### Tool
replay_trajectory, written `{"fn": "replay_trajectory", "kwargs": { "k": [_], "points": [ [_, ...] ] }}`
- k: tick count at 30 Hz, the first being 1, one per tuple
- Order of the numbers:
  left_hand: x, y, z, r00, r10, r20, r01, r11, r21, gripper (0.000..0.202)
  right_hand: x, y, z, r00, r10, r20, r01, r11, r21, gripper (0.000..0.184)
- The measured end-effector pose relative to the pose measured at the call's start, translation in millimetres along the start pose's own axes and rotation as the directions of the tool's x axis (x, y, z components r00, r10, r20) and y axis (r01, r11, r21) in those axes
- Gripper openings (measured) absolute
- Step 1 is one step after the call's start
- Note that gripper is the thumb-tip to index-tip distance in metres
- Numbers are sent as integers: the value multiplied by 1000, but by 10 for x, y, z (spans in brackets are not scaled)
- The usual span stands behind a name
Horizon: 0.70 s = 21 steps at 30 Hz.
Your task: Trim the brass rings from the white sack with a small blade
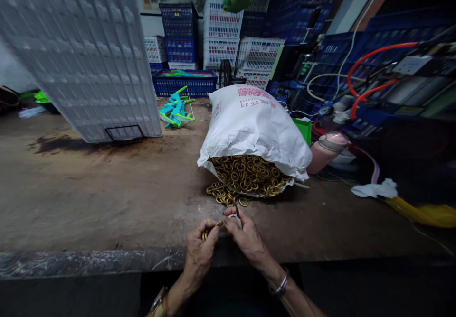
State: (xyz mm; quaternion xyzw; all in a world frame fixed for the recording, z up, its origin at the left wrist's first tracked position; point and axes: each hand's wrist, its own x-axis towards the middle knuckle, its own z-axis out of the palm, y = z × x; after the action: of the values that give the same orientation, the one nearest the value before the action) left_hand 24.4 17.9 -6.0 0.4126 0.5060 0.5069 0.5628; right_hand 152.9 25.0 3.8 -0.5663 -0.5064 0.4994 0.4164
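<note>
A white sack lies on its side on the worn workbench, its mouth spilling a heap of brass rings toward me. Just in front of the heap, near the bench's front edge, my two hands meet. My left hand is closed around a small stack of brass rings. My right hand pinches at the same stack and holds a thin dark piece between its fingers, too small to name. A watch sits on my left wrist, a bracelet on my right.
A large white plastic crate stands tilted at the back left. Blue and green plastic parts lie behind the sack, before a blue basket and stacked crates. Orange hoses, a pink bottle and machinery crowd the right.
</note>
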Motion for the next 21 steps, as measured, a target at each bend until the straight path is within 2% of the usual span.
{"fn": "replay_trajectory", "kwargs": {
  "k": [3,5,7,10,12,15,17,19,21],
  "points": [
    [-15,28,-12,992,92,82,-99,991,86,13,5,-56,-3,995,-92,42,99,972,-215,19],
    [-28,49,-24,988,72,138,-83,993,79,15,10,-48,27,995,-92,42,100,958,-270,20],
    [-40,60,-42,980,-44,191,37,998,42,18,15,-23,50,997,-75,34,82,959,-271,20],
    [-57,46,-68,921,-264,287,284,959,-28,24,14,3,49,998,-53,35,60,967,-246,21],
    [-68,25,-72,897,-304,322,347,934,-85,26,11,5,34,997,-52,53,62,974,-218,21],
    [-83,2,-57,907,-260,332,326,931,-162,27,14,8,9,995,-50,86,62,986,-152,23],
    [-91,0,-46,914,-246,323,312,934,-171,27,16,26,-12,997,-55,61,65,981,-182,25],
    [-97,5,-42,922,-240,305,296,943,-154,27,3,52,-38,995,-92,24,95,943,-319,23],
    [-100,13,-43,933,-220,286,266,955,-130,29,-31,74,-62,988,-140,63,153,862,-484,15]
  ]
}}
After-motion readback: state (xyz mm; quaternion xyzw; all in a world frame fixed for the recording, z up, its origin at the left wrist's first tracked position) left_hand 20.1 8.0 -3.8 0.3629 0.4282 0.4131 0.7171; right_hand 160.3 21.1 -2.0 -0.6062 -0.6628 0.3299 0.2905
